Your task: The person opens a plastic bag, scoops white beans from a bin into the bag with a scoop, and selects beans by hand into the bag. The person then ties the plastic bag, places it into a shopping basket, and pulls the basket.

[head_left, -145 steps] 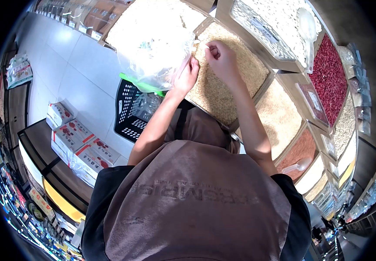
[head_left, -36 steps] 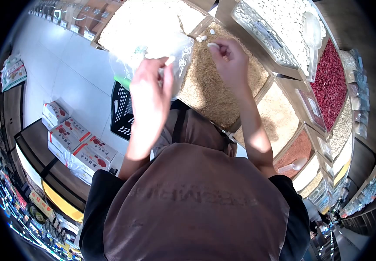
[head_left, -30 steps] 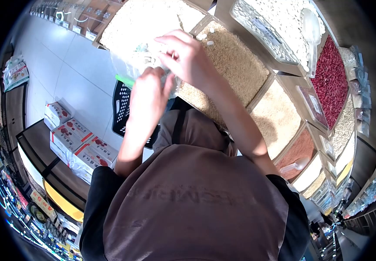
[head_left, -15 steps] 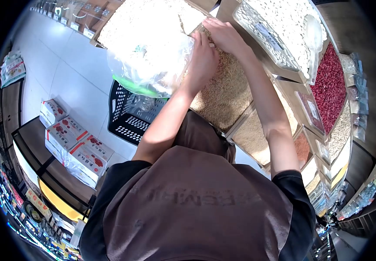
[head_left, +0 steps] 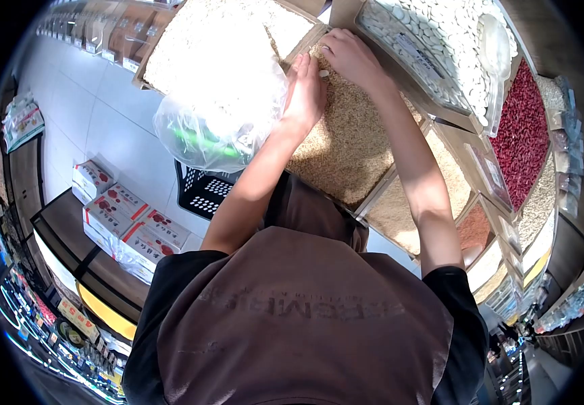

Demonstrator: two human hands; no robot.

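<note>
My left hand (head_left: 307, 91) lies at the left side of a bin of tan grain (head_left: 346, 145), its fingers stretched forward. A small white piece (head_left: 324, 73), like one of the white beans, shows beside its thumb. My right hand (head_left: 352, 59) reaches the far end of the same bin, fingers bent down at the grain. Something pale shows at its fingertips, too small to name surely. Left of my left wrist, a clear plastic bag (head_left: 200, 138) with something bright green in it bulges beside an overexposed pale grain bin (head_left: 197, 40).
White beans (head_left: 400, 20) with a clear scoop (head_left: 494, 61) fill a bin at upper right, beside red beans (head_left: 518, 135). Below the bag is a black perforated basket (head_left: 204, 192). Printed boxes (head_left: 116, 209) stand on a shelf at left.
The bag has shifted left and down over the basket. My left hand has moved slightly left, its fingers straighter, and the white piece beside its thumb now shows. My right hand's fingers are more bent.
</note>
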